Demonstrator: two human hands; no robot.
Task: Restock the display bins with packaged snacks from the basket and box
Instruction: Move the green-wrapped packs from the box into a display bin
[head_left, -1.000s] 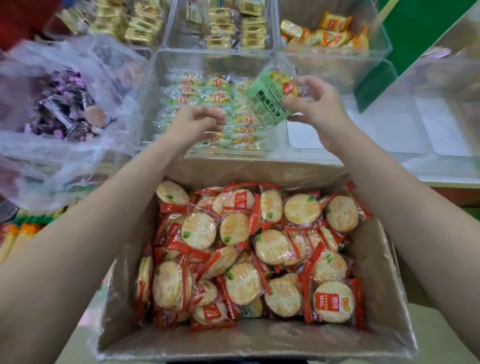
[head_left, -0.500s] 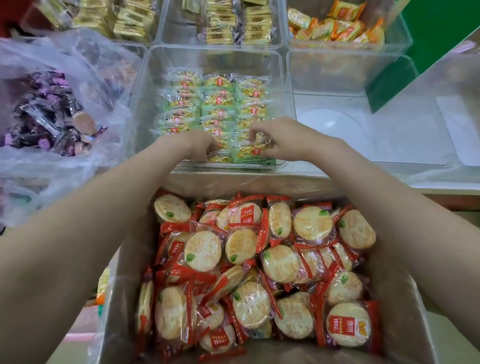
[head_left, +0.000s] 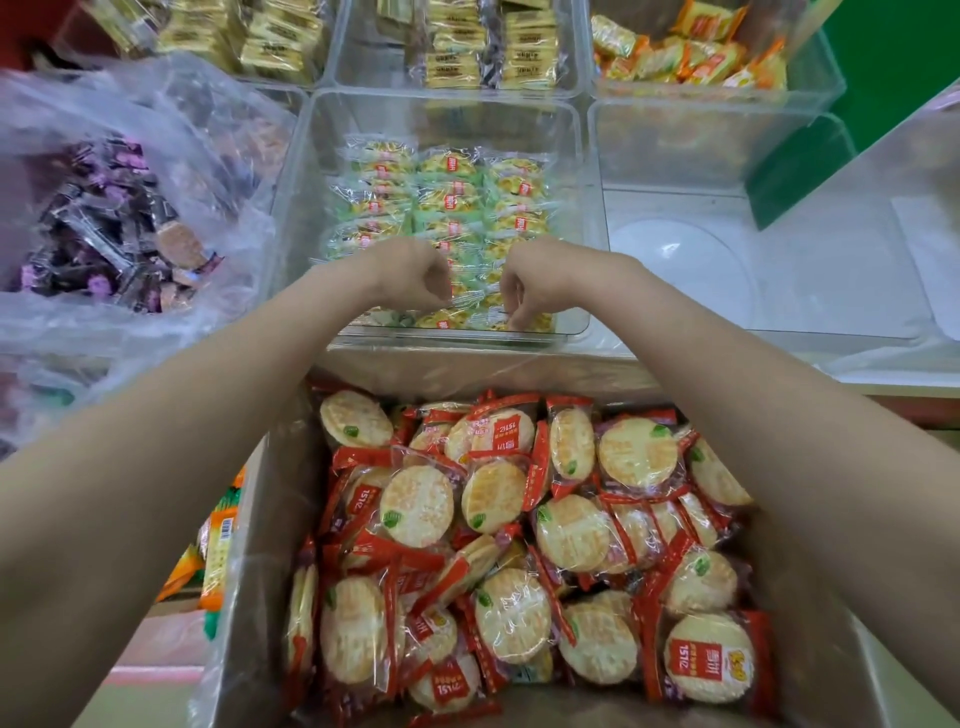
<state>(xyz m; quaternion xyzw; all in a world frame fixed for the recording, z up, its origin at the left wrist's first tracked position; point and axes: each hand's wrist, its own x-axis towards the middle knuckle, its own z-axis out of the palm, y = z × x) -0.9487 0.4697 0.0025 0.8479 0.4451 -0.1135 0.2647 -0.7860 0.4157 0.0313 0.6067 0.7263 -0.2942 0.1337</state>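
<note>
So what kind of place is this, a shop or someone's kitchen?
Most likely a shop's loose-snack display. Rows of clear display bins hold sorted wrapped snacks, a cardboard box below is full of red-wrapped rice crackers, and both hands are tidying green packets in one bin.

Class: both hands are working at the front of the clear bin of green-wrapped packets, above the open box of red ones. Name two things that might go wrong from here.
1. The green packets lie in neat rows; the left hand and right hand, fingers curled down at the front row, may knock them askew.
2. The forearms cross over the open box; drawing back could drag red packets out.
</note>
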